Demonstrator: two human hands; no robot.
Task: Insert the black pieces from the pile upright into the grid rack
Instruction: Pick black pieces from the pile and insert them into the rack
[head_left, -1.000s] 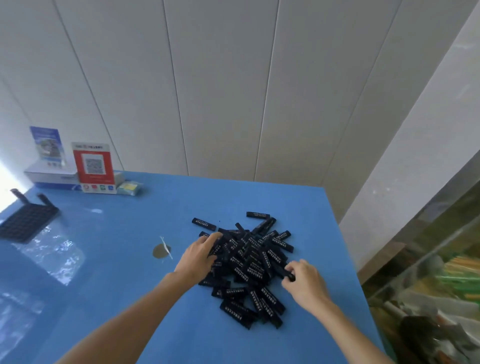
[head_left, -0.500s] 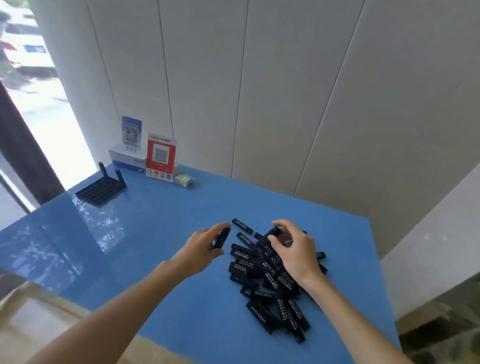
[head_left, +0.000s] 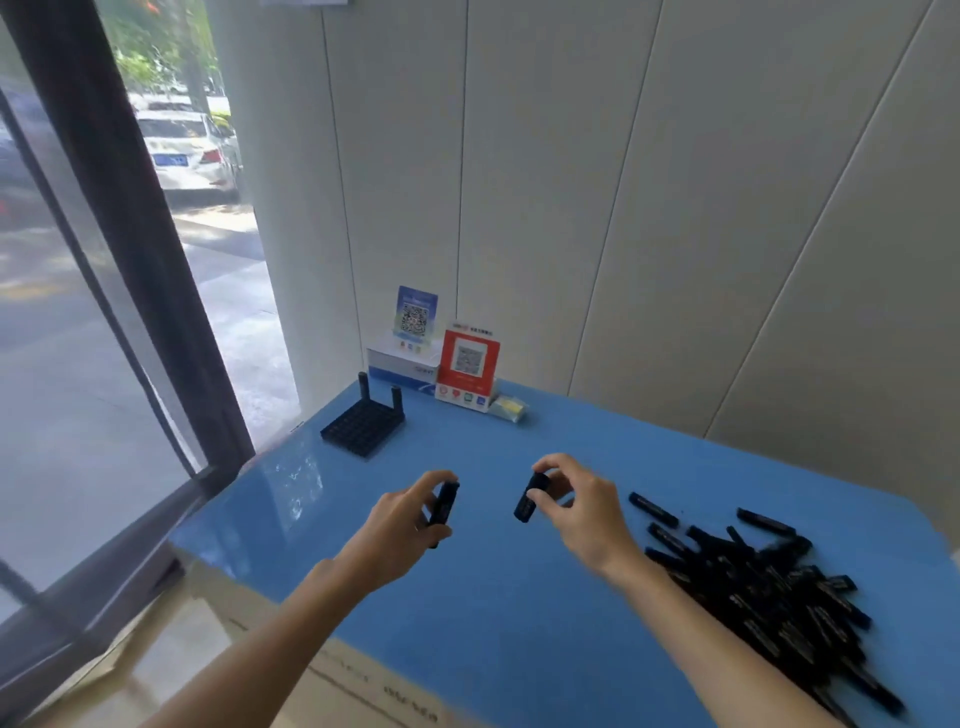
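Nearest, at the right edge of the blue table (head_left: 519, 597), the pile of black pieces (head_left: 769, 592) lies flat and jumbled, with a few strays just beyond it. Above the table's middle, the left hand (head_left: 400, 525) holds one black piece (head_left: 444, 509) roughly upright, fingers curled round it. Just beside it, apart, the right hand (head_left: 576, 504) pinches a second black piece (head_left: 531, 496) between thumb and fingertips, tilted. Both hands are well clear of the pile. Farther back, at the table's far left corner, the grid rack (head_left: 361, 426) sits flat, with two pieces standing upright at its far edge. Behind it stand a white box (head_left: 400, 366), a blue sign (head_left: 415, 314) and a red sign (head_left: 467, 366).
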